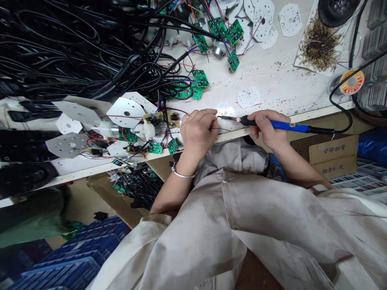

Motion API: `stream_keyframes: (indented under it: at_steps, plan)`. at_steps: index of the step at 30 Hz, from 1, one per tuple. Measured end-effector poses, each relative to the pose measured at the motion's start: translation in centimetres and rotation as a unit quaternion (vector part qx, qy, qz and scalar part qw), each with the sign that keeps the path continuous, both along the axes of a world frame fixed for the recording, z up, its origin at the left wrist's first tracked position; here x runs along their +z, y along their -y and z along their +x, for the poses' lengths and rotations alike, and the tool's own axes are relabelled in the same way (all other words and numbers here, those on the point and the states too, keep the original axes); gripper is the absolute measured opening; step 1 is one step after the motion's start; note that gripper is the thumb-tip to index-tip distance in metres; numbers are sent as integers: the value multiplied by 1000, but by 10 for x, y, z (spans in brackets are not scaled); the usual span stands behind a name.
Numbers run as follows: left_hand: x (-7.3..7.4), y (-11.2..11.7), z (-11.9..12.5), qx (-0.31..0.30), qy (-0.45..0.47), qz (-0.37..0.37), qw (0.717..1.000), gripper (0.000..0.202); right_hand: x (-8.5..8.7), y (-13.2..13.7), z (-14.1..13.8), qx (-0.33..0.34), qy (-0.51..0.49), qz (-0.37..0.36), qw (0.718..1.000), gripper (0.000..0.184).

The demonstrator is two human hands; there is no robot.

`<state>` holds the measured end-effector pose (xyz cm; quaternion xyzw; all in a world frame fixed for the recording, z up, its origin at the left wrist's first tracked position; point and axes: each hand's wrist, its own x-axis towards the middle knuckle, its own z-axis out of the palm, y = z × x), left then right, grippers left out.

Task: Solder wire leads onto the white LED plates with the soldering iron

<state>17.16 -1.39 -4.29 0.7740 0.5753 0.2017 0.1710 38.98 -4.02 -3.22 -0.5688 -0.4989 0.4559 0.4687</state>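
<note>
My right hand [269, 125] is wrapped round the blue and black handle of a soldering iron [292, 126]. The iron's tip points left and ends beside the fingers of my left hand [200, 128]. Those left fingers are curled together near the table's front edge; what they pinch is hidden. A thin dark wire [225, 129] runs out from beneath that hand. Just behind the iron's tip lies a white circuit plate [226, 108]. Another white plate [248, 98] with a red wire lies further back. Small green circuit boards [173, 146] on wires are left of my left hand.
Black cables [75, 48] are heaped at the back left. White plates [261, 20] and green boards [200, 78] lie behind my hands. A solder spool [350, 82] and a card with brown crumbs [320, 46] are at right. The iron's cord [343, 104] loops over the table edge.
</note>
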Motion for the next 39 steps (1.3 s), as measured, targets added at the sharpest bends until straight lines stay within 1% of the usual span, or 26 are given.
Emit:
stream_keyframes:
  at_steps: [3,4,6,9,11,13,15,18,20,22,24,27,30,34,36,39]
  plan:
    - [-1,0,0,0,3,12,1000,18,-1,0,-1,9,11,1,1000,40]
    - [-2,0,0,1,4,10,1000,18,-2,0,-1,2,7,5,1000,41]
    - [-3,0,0,2,6,2,1000,18,-5,1,0,-28,-10,22,999,42]
    - [-4,0,0,1,7,15,1000,19,-7,0,5,-109,-11,78,991,44]
    - [-5,-1,-1,-1,17,33,999,18,-6,-2,14,-171,27,128,976,45]
    - [-6,-1,-3,-8,36,48,998,17,-5,-6,27,-248,75,172,950,44]
    - [-8,-3,-6,-19,55,59,997,15,-7,-13,43,-319,113,191,921,43]
    - [-8,-3,-11,-53,58,73,994,12,-14,-23,69,-376,162,187,893,48]
    - [-3,0,-15,-86,49,75,992,13,-20,-30,81,-394,194,181,880,52]
    - [6,6,-20,-115,51,72,989,21,-23,-35,87,-402,198,176,876,52]
    - [15,12,-25,-136,64,67,986,29,-24,-39,88,-396,177,171,884,50]
    - [23,17,-31,-176,72,65,980,31,-22,-43,88,-373,152,168,900,49]
    - [24,16,-33,-212,59,90,971,26,-24,-47,92,-335,161,165,914,48]
    - [21,11,-29,-218,54,122,967,19,-29,-51,100,-266,210,156,928,47]
    - [20,10,-27,-227,50,144,962,18,-31,-52,101,-256,225,155,927,46]
    - [20,9,-26,-234,40,162,958,14,-29,-52,99,-261,219,150,928,44]
